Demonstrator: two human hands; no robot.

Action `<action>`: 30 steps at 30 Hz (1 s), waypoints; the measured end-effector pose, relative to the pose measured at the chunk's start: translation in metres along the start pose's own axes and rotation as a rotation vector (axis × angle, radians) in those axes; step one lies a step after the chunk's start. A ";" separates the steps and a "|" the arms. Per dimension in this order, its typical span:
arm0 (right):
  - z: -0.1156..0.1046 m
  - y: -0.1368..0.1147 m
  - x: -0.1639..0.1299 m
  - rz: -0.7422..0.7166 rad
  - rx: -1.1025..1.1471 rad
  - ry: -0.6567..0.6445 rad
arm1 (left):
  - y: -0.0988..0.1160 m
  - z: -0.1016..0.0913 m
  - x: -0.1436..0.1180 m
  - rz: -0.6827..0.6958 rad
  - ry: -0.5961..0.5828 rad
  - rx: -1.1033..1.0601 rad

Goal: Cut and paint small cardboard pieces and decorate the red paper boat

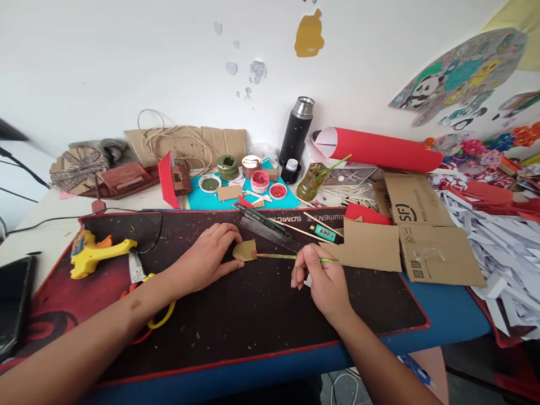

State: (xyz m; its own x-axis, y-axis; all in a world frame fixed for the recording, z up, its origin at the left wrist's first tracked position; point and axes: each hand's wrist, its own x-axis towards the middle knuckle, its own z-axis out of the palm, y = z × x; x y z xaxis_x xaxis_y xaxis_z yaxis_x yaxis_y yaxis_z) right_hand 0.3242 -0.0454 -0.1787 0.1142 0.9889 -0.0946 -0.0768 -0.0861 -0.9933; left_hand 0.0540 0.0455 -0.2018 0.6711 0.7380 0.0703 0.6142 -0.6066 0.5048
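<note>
My left hand (208,253) presses down on a small piece of cardboard (245,250) lying on the dark desk mat (253,315); thumb and fingers pinch its left edge. The piece looks coated in olive-green paint. My right hand (323,278) grips a thin green-handled paintbrush (287,257), held level, with its tip touching the right edge of the cardboard piece. Both forearms reach in from the bottom of the view.
Open paint pots (260,181) in green and red sit behind on a teal sheet. A black flask (296,132), a jar with a brush (312,180), a ruler (265,225), flat cardboard (422,230), a yellow glue gun (95,253) and scissors (143,281) surround the mat. Paper scraps pile at right.
</note>
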 end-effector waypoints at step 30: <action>-0.003 -0.008 0.004 -0.071 0.085 0.070 | 0.014 -0.018 -0.011 -0.118 -0.056 0.046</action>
State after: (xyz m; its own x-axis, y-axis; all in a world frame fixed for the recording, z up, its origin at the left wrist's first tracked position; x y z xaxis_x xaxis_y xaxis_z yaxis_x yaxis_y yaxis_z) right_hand 0.3285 -0.0411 -0.1715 0.1909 0.9811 -0.0312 -0.1498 -0.0023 -0.9887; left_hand 0.0473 0.0341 -0.1802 0.6146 0.7880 -0.0360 0.7077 -0.5307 0.4665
